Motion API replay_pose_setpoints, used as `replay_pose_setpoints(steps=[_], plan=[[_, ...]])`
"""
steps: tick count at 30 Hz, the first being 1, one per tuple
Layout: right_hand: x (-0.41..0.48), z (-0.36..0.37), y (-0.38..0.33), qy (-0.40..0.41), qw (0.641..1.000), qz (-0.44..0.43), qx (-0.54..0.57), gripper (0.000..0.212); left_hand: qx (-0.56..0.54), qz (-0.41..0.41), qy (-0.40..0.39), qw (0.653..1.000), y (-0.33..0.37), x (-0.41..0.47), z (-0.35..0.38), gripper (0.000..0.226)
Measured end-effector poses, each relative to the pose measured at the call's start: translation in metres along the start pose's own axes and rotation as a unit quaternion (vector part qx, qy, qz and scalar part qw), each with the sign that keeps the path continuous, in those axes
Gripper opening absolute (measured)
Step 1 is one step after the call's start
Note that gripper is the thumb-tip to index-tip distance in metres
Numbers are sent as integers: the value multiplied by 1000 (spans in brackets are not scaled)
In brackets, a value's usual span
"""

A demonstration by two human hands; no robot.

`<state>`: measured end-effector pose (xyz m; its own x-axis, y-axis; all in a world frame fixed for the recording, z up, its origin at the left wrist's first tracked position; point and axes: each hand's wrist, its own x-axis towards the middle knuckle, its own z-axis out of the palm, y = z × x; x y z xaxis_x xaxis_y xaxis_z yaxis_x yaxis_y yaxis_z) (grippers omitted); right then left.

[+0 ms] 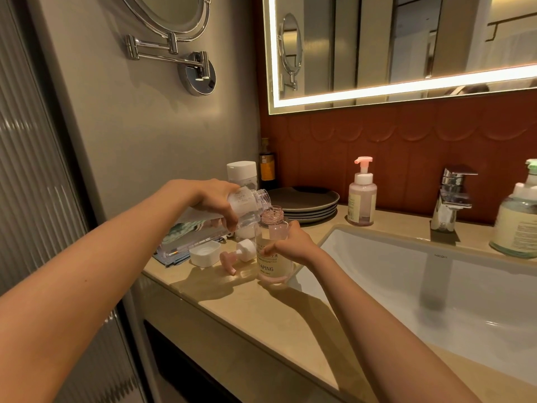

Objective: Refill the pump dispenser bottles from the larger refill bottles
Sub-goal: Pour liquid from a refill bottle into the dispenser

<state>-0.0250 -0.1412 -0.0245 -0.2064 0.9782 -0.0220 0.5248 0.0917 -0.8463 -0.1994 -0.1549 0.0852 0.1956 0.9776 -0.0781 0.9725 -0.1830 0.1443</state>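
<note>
My left hand (216,200) grips a clear refill bottle (247,209), tipped so its open mouth hangs over the neck of a pink dispenser bottle (271,267). A thin stream of clear liquid runs into that neck. My right hand (290,242) holds the dispenser bottle upright on the beige counter (247,309). Its pink pump head (235,257) lies on the counter to the left, beside a white cap (205,253). A second refill bottle (242,173) with a white cap stands behind my left hand.
A full pink pump bottle (362,193) stands by the wall, a green one (515,219) at far right. Stacked grey plates (305,203) sit behind the bottles. The white sink (436,286) and chrome tap (450,199) lie to the right.
</note>
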Motion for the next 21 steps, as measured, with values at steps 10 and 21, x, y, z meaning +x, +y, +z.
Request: replay_pose_setpoints(steps=[10, 21], plan=[[0, 0, 0, 1, 1000, 0, 6, 90, 8, -5, 6, 1000, 2, -1, 0, 48], [-1, 0, 0, -1, 1000, 1, 7, 90, 6, -5, 9, 1000, 2, -2, 0, 49]])
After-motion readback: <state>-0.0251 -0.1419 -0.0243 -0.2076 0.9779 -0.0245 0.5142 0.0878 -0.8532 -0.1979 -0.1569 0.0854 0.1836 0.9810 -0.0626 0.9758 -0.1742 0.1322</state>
